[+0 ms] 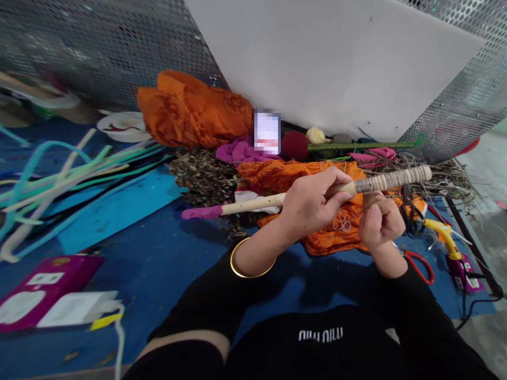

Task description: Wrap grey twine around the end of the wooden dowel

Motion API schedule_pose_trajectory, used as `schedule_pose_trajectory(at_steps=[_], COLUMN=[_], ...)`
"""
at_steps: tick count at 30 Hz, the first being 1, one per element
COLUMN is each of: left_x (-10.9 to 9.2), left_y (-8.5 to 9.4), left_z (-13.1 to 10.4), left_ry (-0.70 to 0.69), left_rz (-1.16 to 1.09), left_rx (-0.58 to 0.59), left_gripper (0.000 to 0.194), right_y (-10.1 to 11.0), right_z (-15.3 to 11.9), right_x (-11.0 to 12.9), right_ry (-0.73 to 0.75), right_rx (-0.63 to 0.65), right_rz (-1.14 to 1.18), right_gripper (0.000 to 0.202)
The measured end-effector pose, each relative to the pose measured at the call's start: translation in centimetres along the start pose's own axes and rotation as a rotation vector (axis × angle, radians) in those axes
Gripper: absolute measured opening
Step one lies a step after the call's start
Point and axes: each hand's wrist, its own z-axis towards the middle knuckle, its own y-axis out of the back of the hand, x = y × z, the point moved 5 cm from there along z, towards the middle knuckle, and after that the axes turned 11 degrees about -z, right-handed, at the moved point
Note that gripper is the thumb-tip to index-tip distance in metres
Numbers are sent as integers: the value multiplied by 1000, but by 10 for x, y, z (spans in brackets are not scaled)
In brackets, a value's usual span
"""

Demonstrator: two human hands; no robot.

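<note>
A pale wooden stick [253, 203] runs slantwise across the middle of the view. Purple cloth [203, 212] covers its left end, and brown and cream cord [390, 180] is wound round its right part. My left hand [307, 199] is closed round the stick just left of the winding. Below the wound part, my right hand [381, 219] is closed in a pinch on a thin string, mostly hidden by the fingers. Loose loops of string [343, 220] lie on orange cloth [325, 240] between the hands.
Red-handled scissors [423, 266] and a yellow glue gun [446, 237] lie at the right. Dry plant bits [206, 177] and an orange cloth bundle [190, 111] lie behind. Pipe cleaners [59, 184] rest on a blue sheet [130, 211] at left, near a purple box [51, 285].
</note>
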Motion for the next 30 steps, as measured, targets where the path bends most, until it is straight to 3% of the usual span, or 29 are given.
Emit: schedule_pose_trajectory(at_steps=[8,16,21,26,30], left_x=[0,10,28,35,32], left_y=[2,-9,-18,-19,-18], left_z=[0,-2,-3,2,3], left_ry=[-153,-243,-149,38,72], left_rz=[71,361,431,470,482], left_rx=[-27,-67,-15,124,201], left_gripper=[25,36,37,29,26], right_y=[-11,-17,-18,-13,-2], right_z=[-4,0,4,15,31], right_x=[8,30,26,11,0], right_ry=[16,-47,-165,-381,-424], right_rx=[101,200,247,333,343], right_rz=[61,-23,-89,158,192], right_gripper=[24,25,30,31,26])
